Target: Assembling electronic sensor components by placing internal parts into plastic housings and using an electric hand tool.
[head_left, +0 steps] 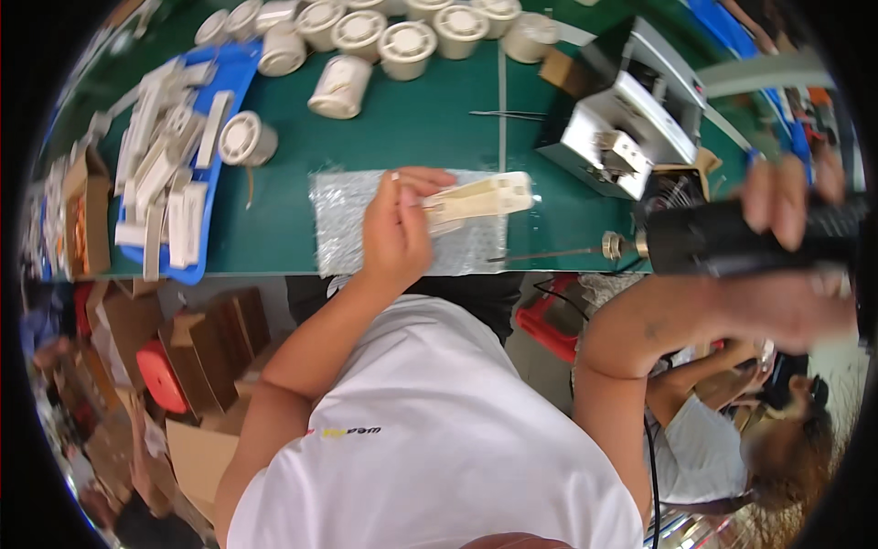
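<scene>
My left hand [398, 229] is closed around one end of a long cream plastic housing [480, 199], its hollow side partly showing. Beneath the hand and the housing lies a sheet of bubble wrap [343, 220] on the green table. At the right, my right hand [777, 302], smeared by motion, grips a black electric screwdriver [713, 240]. The tool lies level, its long thin bit [558, 253] reaching left over the table's near edge. The bit's tip is apart from the housing, near the wrap's lower right corner.
A blue tray [240, 69] of white plastic strips stands left. Round white capped units [407, 48] fill the back; another [247, 139] sits beside the tray. Right of the wrap stands a grey-black machine [631, 110], with tweezers [508, 113] beside it. A person [713, 448] works at lower right.
</scene>
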The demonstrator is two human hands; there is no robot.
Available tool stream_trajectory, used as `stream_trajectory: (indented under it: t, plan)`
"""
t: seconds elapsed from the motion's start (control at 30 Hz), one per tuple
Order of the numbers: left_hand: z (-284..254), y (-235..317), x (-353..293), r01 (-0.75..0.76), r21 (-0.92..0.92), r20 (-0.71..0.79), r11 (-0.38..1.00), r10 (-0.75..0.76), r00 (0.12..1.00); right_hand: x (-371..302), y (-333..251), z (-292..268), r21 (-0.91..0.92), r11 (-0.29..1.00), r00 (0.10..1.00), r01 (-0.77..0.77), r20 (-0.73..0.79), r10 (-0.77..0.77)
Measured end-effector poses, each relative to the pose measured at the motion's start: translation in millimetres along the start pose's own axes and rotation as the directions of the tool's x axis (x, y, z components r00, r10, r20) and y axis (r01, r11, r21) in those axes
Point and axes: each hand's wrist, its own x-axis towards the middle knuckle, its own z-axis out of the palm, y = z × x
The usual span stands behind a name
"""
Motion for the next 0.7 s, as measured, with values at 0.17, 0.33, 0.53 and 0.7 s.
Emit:
stream_trajectory:
  t: [0.17, 0.33, 0.53, 0.7]
  plan:
    - [-0.1, 2.9, -4.4, -0.005, 0.018, -0.029, 1.0, 0.006, 1.0, -4.2, 17.9, 19.9, 0.044, 0.998, 0.993, -0.051, 0.106, 0.046]
    - [-1.2, 0.8, -6.0, -0.02, 0.026, -0.03, 0.999, 0.021, 0.999, -7.4, 30.1, 40.0, 0.046, 0.998, 0.982, -0.049, 0.184, 0.04]
    - [-6.7, 5.4, -6.5, 0.024, 0.048, 0.056, 0.999, -0.027, 0.998, -8.5, 21.6, 33.0, 0.057, 0.998, 0.965, -0.036, 0.26, 0.02]
    - [-7.9, 2.7, -6.5, 0.011, 0.07, 0.051, 0.997, -0.015, 0.999, -9.7, 16.6, 29.6, 0.066, 0.998, 0.95, -0.019, 0.313, -0.003]
